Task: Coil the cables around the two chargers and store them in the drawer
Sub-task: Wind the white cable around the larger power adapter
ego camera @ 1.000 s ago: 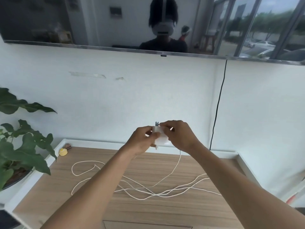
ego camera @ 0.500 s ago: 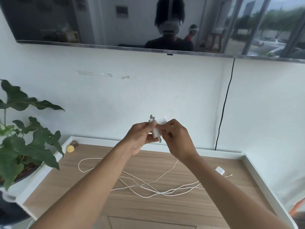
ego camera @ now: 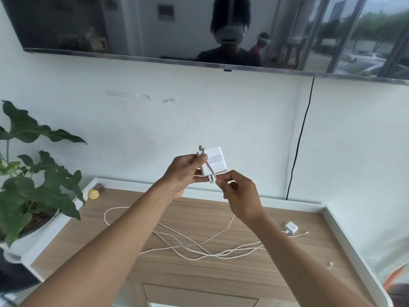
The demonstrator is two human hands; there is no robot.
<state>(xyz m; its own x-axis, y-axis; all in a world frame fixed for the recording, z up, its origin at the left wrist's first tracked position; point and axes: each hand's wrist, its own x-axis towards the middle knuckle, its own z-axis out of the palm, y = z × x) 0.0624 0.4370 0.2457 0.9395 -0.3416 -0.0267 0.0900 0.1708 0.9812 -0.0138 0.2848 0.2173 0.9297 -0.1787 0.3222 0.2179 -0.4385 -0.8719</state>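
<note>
My left hand (ego camera: 184, 173) grips a white square charger (ego camera: 215, 161) held up in front of the wall, thumb pressing the cable against its face. My right hand (ego camera: 238, 194) pinches that cable just below the charger's lower corner. The white cable (ego camera: 199, 247) hangs down behind my right wrist and lies in loose tangled loops on the wooden table top (ego camera: 221, 273). A second, smaller white charger (ego camera: 291, 228) lies on the table at the right, its cable running into the same tangle.
A potted plant (ego camera: 33, 185) stands off the table's left edge. A small yellow object (ego camera: 94, 194) sits at the back left corner. A white raised rim (ego camera: 345, 235) borders the table. A black cord (ego camera: 298, 140) runs down the wall below the mounted screen.
The charger has turned so its flat face shows, and my right hand has dropped from its top to the cable below it. The view has shifted, revealing the second charger.
</note>
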